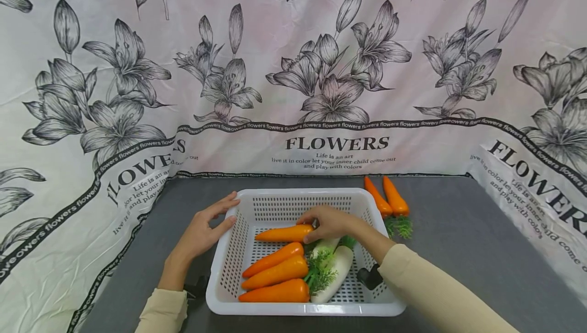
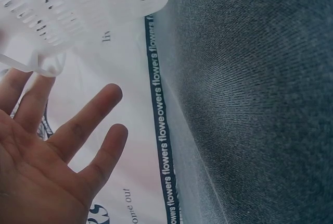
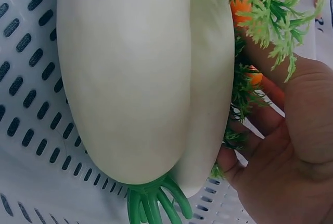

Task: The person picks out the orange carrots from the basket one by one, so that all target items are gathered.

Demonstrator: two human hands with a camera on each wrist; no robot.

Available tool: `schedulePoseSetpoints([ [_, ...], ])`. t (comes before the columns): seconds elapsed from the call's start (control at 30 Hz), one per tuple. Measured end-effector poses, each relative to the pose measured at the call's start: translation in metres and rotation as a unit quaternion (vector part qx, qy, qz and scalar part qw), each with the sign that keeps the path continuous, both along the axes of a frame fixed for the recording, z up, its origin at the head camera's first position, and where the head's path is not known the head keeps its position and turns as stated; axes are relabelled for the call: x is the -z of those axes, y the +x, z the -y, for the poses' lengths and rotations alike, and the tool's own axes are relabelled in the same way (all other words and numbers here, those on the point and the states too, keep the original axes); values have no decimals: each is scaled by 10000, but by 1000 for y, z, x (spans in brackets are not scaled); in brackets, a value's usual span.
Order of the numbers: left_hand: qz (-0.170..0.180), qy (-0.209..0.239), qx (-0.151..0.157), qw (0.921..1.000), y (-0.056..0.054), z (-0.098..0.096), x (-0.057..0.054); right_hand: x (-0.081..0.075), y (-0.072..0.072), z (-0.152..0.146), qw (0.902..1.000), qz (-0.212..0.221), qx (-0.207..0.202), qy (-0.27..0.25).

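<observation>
A white perforated plastic basket (image 1: pixel 302 309) stands on the dark table, with several orange toy carrots (image 1: pixel 279 273) lying side by side on its left. To their right lie two white radishes (image 1: pixel 338 272), one partly hidden; in the right wrist view a white radish (image 3: pixel 125 78) with a green stem fills the middle. My right hand (image 1: pixel 327 222) reaches into the basket and grips the rearmost carrot (image 1: pixel 279 234) by its leafy end. Meanwhile my left hand (image 1: pixel 202 231) touches the basket's left rim, its fingers (image 2: pixel 88 117) spread and fairly straight.
Behind the basket's right rear corner, two more carrots (image 1: pixel 394 198) with green leaves lie on the table (image 1: pixel 458 241). A white flower-printed cloth (image 1: pixel 339 154) hangs round the back and sides. Black wrist cameras (image 1: pixel 369 277) sit by both forearms.
</observation>
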State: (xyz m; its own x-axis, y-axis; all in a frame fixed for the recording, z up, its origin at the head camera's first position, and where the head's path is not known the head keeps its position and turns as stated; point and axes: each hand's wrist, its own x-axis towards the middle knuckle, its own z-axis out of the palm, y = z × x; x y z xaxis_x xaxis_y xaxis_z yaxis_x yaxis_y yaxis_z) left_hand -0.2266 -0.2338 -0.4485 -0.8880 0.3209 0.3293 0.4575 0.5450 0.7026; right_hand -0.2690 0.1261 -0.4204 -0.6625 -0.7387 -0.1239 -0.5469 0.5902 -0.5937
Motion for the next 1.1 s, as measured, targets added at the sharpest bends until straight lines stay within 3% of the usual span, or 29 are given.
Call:
schedulePoseSetpoints([
  [0.4,-15,18,16,10000,0,0,0,-11,3,-2,9994,217,116,-233],
  [0.73,38,22,-12,10000,2,-1,-1,-29,5,-9,9941,646,136,-855],
  [0.83,28,22,-39,10000,6,-2,-1,-36,6,-15,9936,567,237,-952],
  [1.1,66,26,-86,9999,14,-7,0,-58,11,-42,9925,-159,699,-995],
])
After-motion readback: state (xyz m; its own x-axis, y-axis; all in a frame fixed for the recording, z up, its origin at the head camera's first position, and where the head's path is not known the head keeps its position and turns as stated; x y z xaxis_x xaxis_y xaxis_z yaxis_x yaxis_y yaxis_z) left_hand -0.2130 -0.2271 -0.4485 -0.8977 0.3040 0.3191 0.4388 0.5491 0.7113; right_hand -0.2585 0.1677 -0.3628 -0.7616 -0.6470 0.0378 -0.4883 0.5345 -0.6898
